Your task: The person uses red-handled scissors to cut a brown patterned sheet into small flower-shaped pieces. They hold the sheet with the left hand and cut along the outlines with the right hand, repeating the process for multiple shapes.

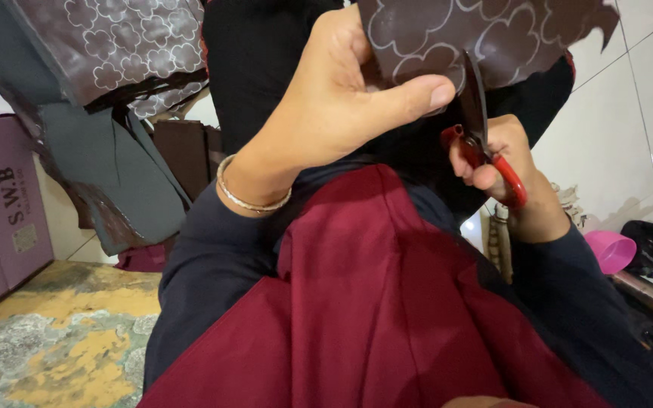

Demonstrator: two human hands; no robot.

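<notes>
Thin, floppy brown patterned sheet [485,34] pinched at near edge by left hand [334,106]; right hand [504,162] clamped on red-handled scissors [485,128]; likely light, best gripped beside the cut.

I am seeing a worn floor [62,340], mottled yellow and grey, lying at near left. A purple cardboard box [1,211] is sitting on it at far left; a pink bowl [611,251] is possibly resting on it at right.

We see a glossy, smooth brown sheet printed with white flower outlines [493,38] at upper right. The scissors [481,128] below it show dark metal blades and shiny red plastic handles. Our matt maroon cloth [387,302] fills the lower centre.
</notes>
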